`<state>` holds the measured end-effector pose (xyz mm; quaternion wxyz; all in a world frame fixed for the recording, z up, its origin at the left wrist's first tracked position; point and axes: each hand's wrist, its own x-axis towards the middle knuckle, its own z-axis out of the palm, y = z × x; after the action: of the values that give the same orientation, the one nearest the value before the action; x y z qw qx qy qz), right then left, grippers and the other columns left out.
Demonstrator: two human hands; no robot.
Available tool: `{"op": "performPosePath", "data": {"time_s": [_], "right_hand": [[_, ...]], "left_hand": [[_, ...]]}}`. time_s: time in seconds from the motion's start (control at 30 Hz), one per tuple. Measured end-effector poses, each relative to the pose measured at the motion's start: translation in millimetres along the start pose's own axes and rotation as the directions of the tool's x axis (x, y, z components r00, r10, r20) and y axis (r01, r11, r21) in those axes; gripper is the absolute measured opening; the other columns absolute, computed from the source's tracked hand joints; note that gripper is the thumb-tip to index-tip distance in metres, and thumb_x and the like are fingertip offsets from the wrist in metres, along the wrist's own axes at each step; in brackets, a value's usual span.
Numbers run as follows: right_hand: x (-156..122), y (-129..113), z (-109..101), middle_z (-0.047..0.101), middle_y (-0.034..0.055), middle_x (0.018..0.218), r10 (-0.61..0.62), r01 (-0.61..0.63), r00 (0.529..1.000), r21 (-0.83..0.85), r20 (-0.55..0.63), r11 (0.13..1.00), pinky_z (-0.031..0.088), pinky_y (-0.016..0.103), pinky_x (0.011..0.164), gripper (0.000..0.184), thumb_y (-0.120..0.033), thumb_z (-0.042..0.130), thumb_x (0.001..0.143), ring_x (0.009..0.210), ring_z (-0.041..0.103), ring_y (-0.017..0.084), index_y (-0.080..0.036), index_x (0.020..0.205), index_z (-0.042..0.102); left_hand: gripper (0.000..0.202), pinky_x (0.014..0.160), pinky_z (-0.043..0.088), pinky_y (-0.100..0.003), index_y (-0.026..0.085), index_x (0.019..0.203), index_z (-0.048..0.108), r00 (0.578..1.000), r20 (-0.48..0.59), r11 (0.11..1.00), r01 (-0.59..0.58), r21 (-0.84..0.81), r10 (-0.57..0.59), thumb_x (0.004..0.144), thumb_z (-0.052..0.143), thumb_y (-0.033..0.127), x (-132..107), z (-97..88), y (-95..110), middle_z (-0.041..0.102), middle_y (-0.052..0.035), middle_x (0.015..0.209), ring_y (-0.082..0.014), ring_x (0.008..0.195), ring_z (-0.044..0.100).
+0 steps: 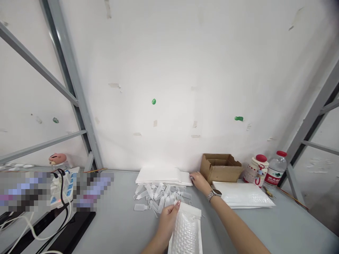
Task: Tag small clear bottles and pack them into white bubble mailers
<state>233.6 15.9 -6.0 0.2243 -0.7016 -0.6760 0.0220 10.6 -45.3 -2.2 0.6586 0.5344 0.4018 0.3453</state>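
Observation:
My left hand (167, 220) grips a white bubble mailer (186, 229) by its left edge, low in the middle of the view, its open flap toward the wall. My right hand (199, 181), with a metal watch on the wrist, reaches forward and touches the right end of a stack of white mailers (162, 175) lying against the wall; its fingers look curled on the stack's edge. Between the two hands lies a heap of several small clear plastic packets (159, 196) on the grey table (119, 218).
An open cardboard box (219, 167) stands by the wall, right of the stack. A second pile of white mailers (242, 194), a red-capped jar (255, 170) and a water bottle (275, 169) sit farther right. A power strip with cables (62, 188) lies at left. Grey shelf posts frame both sides.

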Motion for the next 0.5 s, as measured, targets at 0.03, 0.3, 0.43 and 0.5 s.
{"op": "performPosePath", "data": {"time_s": [0.03,0.3,0.43,0.5], "right_hand": [[-1.9,0.5,0.1,0.065,0.0103,0.087,-0.010,0.010,1.000,-0.003,-0.001,1.000,0.036,0.030,0.082,0.027,-0.003,0.041,0.076,0.088,0.052,0.022,-0.013,0.081,0.066],[-35.6,1.8,-0.8,0.059,0.0135,0.092,0.033,-0.025,0.992,0.064,-0.119,0.998,0.036,0.034,0.086,0.029,-0.005,0.039,0.078,0.092,0.051,0.024,-0.012,0.093,0.064],[-51.2,-10.8,9.2,0.059,0.0112,0.090,0.075,-0.043,0.983,0.188,-0.168,0.981,0.042,0.030,0.080,0.031,-0.010,0.036,0.081,0.086,0.056,0.020,-0.015,0.094,0.064],[-55.2,-19.2,16.4,0.061,0.0083,0.087,0.082,-0.037,0.982,0.254,-0.172,0.966,0.045,0.028,0.075,0.027,-0.013,0.039,0.080,0.082,0.058,0.019,-0.017,0.089,0.064]], "left_hand": [[0.058,0.051,0.017,-0.023,0.021,0.047,0.030,1.000,0.027,1.000,0.014,0.013,-0.015,0.053,0.052,0.074,-0.8,0.7,-1.5,0.024,0.0068,0.049,-0.0082,0.051,0.024],[0.059,0.051,0.012,-0.025,0.021,0.044,0.025,0.960,0.271,0.964,-0.002,0.265,-0.073,0.056,0.048,0.074,-8.4,7.5,-11.6,0.019,0.0070,0.048,-0.0074,0.049,0.018],[0.059,0.051,0.011,-0.025,0.022,0.044,0.021,0.971,0.234,0.963,-0.016,0.269,-0.050,0.056,0.047,0.074,-7.0,6.9,-10.6,0.016,0.0071,0.048,-0.0076,0.049,0.017],[0.058,0.051,0.012,-0.026,0.022,0.044,0.021,0.975,0.218,0.963,-0.024,0.269,-0.036,0.057,0.047,0.073,-6.2,6.7,-9.6,0.016,0.0071,0.048,-0.0078,0.050,0.016]]}}
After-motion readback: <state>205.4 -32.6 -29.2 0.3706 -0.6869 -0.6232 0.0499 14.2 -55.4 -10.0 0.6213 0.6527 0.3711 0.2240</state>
